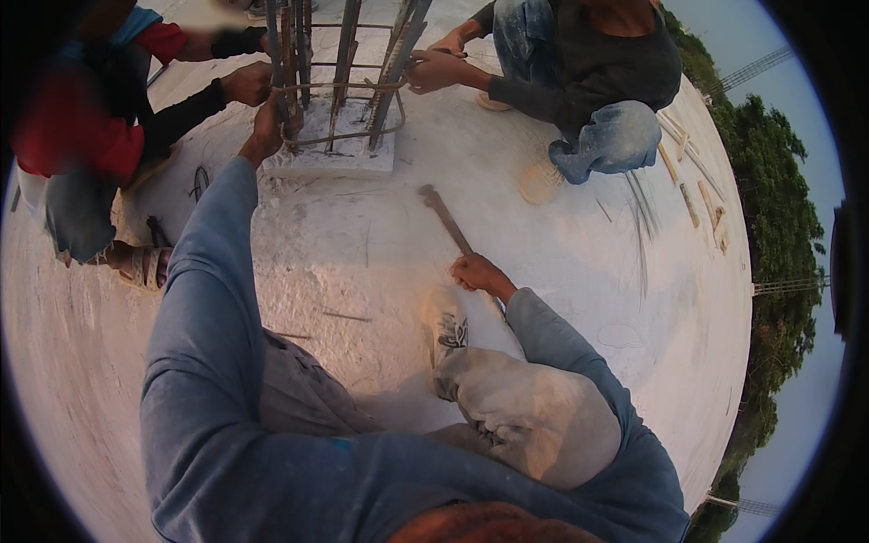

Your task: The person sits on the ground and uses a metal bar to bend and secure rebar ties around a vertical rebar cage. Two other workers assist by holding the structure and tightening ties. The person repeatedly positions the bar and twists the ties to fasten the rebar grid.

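My left hand reaches forward, closed round the lower part of a rusty upright steel bar at the near left corner of a rebar column cage. A bent rectangular stirrup loops round the bars just beside it. My right hand is closed round a long brown bar-like tool, held slanting over the concrete, its thicker end toward the cage. The exact kind of tool cannot be made out. Two co-workers' hands also touch the cage: one person's hand at the left, another's hand at the right.
Bars rise from a raised pale block on the concrete slab. Co-workers crouch on both sides. Thin wires and wood strips lie at the right. A short rod lies near my feet. Trees stand beyond the slab edge.
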`<state>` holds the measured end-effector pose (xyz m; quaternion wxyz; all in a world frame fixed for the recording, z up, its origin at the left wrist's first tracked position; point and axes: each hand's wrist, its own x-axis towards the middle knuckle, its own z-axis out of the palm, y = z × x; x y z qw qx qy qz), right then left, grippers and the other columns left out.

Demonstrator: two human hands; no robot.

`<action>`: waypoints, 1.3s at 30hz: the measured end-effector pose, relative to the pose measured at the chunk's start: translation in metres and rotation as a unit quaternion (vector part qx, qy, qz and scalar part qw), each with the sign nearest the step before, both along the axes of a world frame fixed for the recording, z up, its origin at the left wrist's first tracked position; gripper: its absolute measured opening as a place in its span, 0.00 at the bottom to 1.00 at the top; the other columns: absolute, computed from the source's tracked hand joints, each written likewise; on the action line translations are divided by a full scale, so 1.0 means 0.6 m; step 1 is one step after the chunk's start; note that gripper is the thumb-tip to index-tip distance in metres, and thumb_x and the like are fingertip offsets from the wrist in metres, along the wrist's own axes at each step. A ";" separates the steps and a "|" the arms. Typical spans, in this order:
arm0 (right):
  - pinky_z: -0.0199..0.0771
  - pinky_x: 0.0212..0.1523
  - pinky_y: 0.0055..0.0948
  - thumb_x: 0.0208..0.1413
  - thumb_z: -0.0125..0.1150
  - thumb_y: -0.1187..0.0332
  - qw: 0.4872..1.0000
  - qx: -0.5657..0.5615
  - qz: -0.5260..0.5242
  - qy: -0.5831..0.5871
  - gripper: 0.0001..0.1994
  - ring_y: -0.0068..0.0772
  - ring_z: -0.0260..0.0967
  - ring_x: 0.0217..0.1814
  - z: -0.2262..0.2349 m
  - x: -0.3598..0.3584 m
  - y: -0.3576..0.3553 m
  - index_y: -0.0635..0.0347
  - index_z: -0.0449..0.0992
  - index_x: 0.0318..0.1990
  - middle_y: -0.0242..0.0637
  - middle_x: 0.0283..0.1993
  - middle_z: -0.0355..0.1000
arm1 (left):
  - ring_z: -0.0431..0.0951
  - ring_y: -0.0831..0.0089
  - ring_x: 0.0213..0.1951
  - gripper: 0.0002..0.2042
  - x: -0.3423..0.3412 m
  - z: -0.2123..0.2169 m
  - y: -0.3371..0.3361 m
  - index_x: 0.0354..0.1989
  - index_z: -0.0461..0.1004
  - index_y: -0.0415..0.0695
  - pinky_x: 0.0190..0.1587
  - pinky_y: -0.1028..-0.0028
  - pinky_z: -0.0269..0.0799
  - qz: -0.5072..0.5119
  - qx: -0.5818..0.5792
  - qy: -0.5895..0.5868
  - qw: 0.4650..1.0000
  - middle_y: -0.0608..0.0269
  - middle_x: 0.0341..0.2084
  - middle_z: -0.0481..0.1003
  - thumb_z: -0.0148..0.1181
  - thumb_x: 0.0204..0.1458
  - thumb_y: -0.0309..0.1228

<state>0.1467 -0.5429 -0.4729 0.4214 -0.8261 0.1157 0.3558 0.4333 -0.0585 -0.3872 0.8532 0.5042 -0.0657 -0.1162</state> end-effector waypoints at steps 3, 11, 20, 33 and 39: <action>0.73 0.25 0.30 0.64 0.61 0.60 1.000 0.001 0.003 -0.002 0.15 0.26 0.71 0.23 0.000 0.001 -0.002 0.66 0.81 0.37 0.35 0.28 0.76 | 0.62 0.72 0.20 0.23 0.005 -0.005 0.006 0.36 0.66 0.49 0.24 0.71 0.57 -0.028 -0.004 -0.043 0.999 0.65 0.18 0.64 0.30 0.75 0.51; 0.73 0.26 0.29 0.64 0.61 0.61 1.000 0.025 -0.007 -0.008 0.15 0.26 0.70 0.23 0.000 -0.003 0.001 0.67 0.81 0.37 0.35 0.28 0.76 | 0.62 0.71 0.22 0.27 0.007 -0.007 0.002 0.35 0.68 0.47 0.26 0.68 0.59 0.028 0.030 0.011 0.999 0.65 0.21 0.65 0.28 0.75 0.52; 0.74 0.26 0.29 0.65 0.61 0.61 1.000 0.017 -0.008 -0.022 0.15 0.26 0.71 0.24 0.015 -0.005 0.005 0.68 0.81 0.40 0.35 0.29 0.76 | 0.65 0.69 0.20 0.18 0.020 -0.017 0.009 0.39 0.65 0.51 0.23 0.68 0.57 0.004 0.005 0.004 1.000 0.61 0.19 0.67 0.33 0.74 0.47; 0.71 0.25 0.28 0.62 0.62 0.63 1.000 0.028 -0.014 -0.002 0.14 0.26 0.70 0.24 0.025 -0.006 0.009 0.69 0.80 0.39 0.37 0.29 0.75 | 0.69 0.70 0.20 0.20 0.008 -0.015 0.009 0.47 0.69 0.47 0.23 0.70 0.63 0.008 -0.019 0.006 1.000 0.60 0.24 0.73 0.32 0.75 0.47; 0.72 0.25 0.28 0.62 0.62 0.63 1.000 0.023 -0.014 -0.006 0.14 0.26 0.71 0.25 0.021 -0.008 0.004 0.69 0.81 0.40 0.36 0.29 0.75 | 0.69 0.69 0.22 0.20 0.015 -0.018 0.005 0.45 0.70 0.47 0.25 0.68 0.65 0.028 -0.016 0.009 0.999 0.60 0.24 0.73 0.34 0.75 0.48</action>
